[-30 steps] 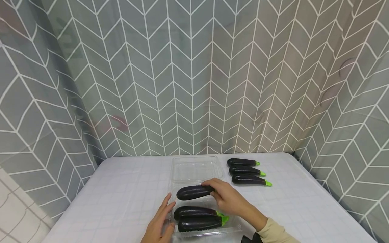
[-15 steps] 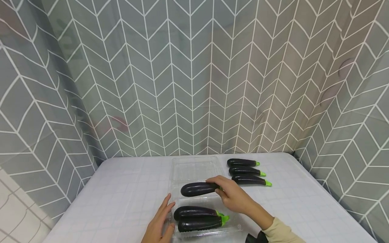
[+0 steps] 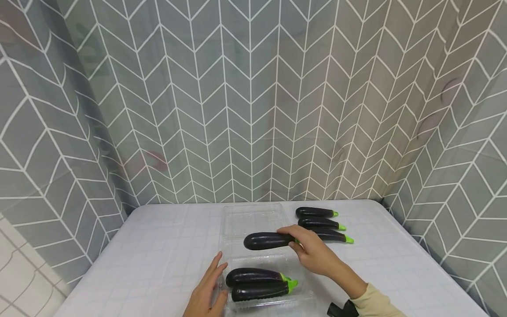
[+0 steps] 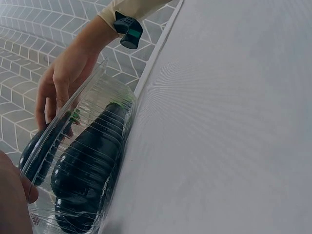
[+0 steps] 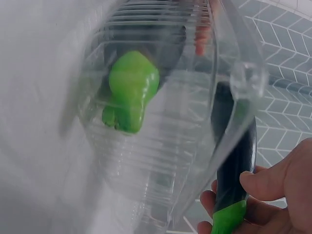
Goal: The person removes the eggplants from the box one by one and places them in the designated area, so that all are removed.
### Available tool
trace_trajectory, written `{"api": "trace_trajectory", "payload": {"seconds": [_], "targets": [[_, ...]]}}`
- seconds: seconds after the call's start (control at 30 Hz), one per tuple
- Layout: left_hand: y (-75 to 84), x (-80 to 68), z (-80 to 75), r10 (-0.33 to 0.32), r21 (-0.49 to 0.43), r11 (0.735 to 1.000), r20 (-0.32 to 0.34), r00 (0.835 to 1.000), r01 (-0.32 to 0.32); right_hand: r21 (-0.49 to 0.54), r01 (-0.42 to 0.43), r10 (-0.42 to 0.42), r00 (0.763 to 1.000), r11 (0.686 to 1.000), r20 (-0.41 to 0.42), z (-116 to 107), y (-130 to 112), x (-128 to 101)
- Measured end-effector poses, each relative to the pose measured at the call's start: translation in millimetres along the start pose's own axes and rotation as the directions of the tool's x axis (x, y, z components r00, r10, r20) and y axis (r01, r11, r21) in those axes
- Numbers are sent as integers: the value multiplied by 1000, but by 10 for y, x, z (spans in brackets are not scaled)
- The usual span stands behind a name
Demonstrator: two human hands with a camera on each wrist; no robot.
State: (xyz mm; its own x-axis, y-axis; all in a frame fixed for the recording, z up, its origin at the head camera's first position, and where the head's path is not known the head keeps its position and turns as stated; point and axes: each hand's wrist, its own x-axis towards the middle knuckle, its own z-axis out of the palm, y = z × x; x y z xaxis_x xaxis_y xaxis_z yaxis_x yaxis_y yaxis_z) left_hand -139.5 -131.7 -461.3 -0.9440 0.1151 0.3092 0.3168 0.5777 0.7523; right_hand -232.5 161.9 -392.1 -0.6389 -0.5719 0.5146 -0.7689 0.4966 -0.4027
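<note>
Nearest, at six o'clock, the left hand (image 3: 207,294) lies flat, fingers straight, against the clear box's (image 3: 273,304) left edge, likely steadying it; two eggplants (image 3: 257,284) lie inside, stems toward three o'clock; just beyond, the right hand (image 3: 313,253) grasps a third eggplant (image 3: 267,241) by its stem end, fingers curled round it, holding it level above the box; farther, toward one o'clock, three more (image 3: 318,224) lie in a row on the table (image 3: 166,246).

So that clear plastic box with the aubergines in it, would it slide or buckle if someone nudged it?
The clear plastic box looks thin and ribbed, so its walls would probably flex under a push. It seems light by itself; the two aubergines inside likely weigh it down. The left hand rests against its side, which suggests it could slide on the smooth tablecloth.
</note>
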Motion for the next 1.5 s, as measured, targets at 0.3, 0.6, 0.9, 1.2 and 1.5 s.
{"api": "trace_trajectory", "payload": {"seconds": [0.3,0.6,0.9,1.2,1.5], "targets": [[4,1,2,-10,-5,1000,18,1000,10,-10,22,-23,999,1000,-24,-98,47,-65],[-48,1,29,40,1,999,-43,998,-40,-16,17,-18,999,1000,-43,-191,76,-115],[-50,-2,37,10,-12,1000,-25,1000,-11,-60,-38,34,997,997,-75,-302,122,-190],[-29,7,32,24,5,1000,-52,998,-24,-87,-91,83,992,992,-90,-397,198,-252],[-50,-1,42,103,35,994,-100,990,-100,-113,-106,94,990,988,-102,-477,278,-352]]}}
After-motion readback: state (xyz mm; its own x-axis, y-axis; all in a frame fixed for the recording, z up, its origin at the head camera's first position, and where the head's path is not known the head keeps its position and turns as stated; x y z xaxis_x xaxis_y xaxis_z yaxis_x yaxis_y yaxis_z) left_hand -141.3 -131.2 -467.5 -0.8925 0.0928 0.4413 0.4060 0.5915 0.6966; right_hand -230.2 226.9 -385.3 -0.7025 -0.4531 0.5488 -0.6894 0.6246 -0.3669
